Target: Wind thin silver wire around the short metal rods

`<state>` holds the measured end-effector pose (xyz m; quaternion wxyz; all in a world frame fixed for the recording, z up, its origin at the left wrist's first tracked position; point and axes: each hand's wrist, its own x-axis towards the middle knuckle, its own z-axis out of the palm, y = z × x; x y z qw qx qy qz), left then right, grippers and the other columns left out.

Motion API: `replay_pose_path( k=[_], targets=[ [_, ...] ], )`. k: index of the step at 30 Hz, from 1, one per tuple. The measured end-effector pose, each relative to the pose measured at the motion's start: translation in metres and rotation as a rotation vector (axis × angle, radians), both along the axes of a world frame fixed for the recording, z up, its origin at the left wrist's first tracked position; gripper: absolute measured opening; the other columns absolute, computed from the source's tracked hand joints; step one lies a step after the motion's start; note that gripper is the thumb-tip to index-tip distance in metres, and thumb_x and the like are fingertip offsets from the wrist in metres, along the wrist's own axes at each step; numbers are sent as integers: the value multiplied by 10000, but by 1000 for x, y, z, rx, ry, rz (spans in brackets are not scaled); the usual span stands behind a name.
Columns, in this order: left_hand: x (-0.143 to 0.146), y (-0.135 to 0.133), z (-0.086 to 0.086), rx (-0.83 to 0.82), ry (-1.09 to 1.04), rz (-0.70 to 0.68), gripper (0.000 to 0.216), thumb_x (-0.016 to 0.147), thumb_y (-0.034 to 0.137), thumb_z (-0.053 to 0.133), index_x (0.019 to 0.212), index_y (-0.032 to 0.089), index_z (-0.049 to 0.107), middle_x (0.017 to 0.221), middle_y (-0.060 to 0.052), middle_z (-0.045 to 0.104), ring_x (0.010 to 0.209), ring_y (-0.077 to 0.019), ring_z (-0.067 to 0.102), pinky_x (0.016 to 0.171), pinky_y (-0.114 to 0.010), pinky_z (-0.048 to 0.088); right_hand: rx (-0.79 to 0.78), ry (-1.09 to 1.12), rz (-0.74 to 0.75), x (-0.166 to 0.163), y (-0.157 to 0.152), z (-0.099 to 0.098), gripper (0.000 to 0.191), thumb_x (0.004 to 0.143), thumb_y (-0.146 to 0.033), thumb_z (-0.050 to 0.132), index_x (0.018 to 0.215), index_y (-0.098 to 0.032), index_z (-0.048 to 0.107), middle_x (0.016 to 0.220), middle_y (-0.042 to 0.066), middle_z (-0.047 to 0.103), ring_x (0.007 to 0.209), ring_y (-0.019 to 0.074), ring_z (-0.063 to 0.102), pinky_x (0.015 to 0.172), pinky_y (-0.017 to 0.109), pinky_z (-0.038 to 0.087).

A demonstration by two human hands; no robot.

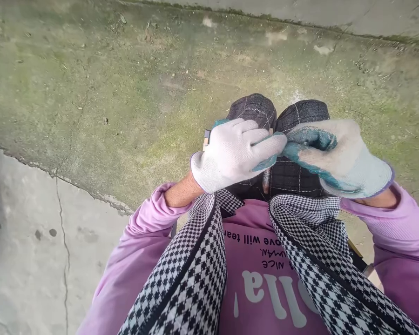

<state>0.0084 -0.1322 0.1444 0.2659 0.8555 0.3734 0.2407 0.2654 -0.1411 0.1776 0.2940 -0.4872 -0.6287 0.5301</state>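
Observation:
My left hand [237, 151], in a white knit glove with teal coating, is closed, palm down over my left knee. My right hand [338, 153], gloved alike, has its fingers curled, with thumb and forefinger pinched together. The fingertips of both hands meet above the gap between my knees; whatever they pinch is too small or hidden to tell. A narrow brown, rod-like piece [266, 180] shows below my left fingers, between my thighs. Past the left glove's outer edge sticks out a small pale piece with a dark end [206, 135]; its kind is hidden.
My knees in dark checked trousers [253, 109] are bent under the hands. An open houndstooth garment [185, 260] hangs over my pink top [251, 223]. Around lies mossy concrete ground [143, 93], with a cracked grey slab [28, 232] at left.

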Motion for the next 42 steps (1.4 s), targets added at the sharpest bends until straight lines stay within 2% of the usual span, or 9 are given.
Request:
replay_pose_path(
  k=[4, 8, 14, 18, 23, 28, 32, 37, 42],
  targets=[
    [-1, 2, 29, -376, -65, 48, 236, 1046, 474, 829, 1162, 279, 894, 1029, -77, 834, 952, -263, 775, 962, -433, 659, 468, -331, 165, 9, -4, 4, 230, 1047, -229, 728, 837, -297, 791, 722, -6, 756, 636, 210, 699, 612, 372, 529],
    [5, 8, 35, -914, -345, 157, 176, 849, 397, 874, 916, 253, 797, 871, -32, 736, 810, -198, 669, 755, -337, 615, 1007, -668, 436, 20, -1, 1, 443, 1303, -304, 526, 1002, -293, 852, 843, 39, 817, 751, 252, 751, 652, 428, 515],
    [21, 7, -6, -1506, -643, -8, 581, 760, 595, 1093, 766, 273, 610, 583, 64, 463, 511, -110, 382, 475, -290, 429, 873, -730, 382, 40, 7, -11, 570, 1354, -564, 469, 995, -327, 842, 779, 22, 734, 740, 235, 729, 725, 409, 560],
    [19, 7, -4, -1243, -637, 48, 501, 862, 634, 1043, 839, 241, 733, 718, 15, 654, 632, -154, 600, 611, -321, 603, 794, -537, 250, 41, 15, -8, 194, 1172, -433, 763, 1141, -348, 935, 1005, 30, 916, 790, 233, 836, 678, 386, 603],
    [2, 1, 19, -587, -391, 147, 116, 989, 352, 903, 1016, 243, 873, 983, -52, 839, 946, -242, 794, 959, -425, 686, 286, -44, 102, 27, 10, -6, 324, 920, -162, 798, 1139, -299, 993, 904, -10, 914, 672, 207, 818, 724, 379, 743],
    [0, -10, 21, -5, 168, 31, 260, 1213, 276, 701, 1310, 233, 938, 970, -99, 853, 967, -301, 842, 918, -450, 645, 64, -13, 101, 25, 9, -13, 110, 1028, -281, 812, 979, -298, 909, 589, -45, 653, 439, 193, 528, 551, 400, 619],
    [5, -13, 16, 339, 298, -70, 476, 1269, 136, 473, 1367, 212, 933, 903, -69, 811, 983, -294, 852, 885, -417, 623, -109, -39, 142, 18, 12, -16, 416, 1069, -560, 889, 773, -324, 715, 594, -17, 630, 495, 207, 542, 455, 371, 494],
    [5, -13, 12, 265, 262, -76, 427, 1228, 132, 518, 1345, 241, 915, 953, -63, 823, 990, -284, 831, 915, -414, 624, -12, -67, 47, 6, 4, -9, 389, 1038, -610, 873, 823, -300, 778, 659, -17, 654, 563, 200, 549, 523, 370, 495],
    [4, -5, 19, -285, -33, 37, 136, 1075, 294, 783, 1147, 241, 885, 953, -48, 798, 907, -254, 770, 900, -408, 625, 297, -366, 146, 9, -9, -3, 167, 1038, -318, 764, 874, -304, 794, 796, 31, 787, 720, 245, 706, 679, 403, 555]
  ],
)
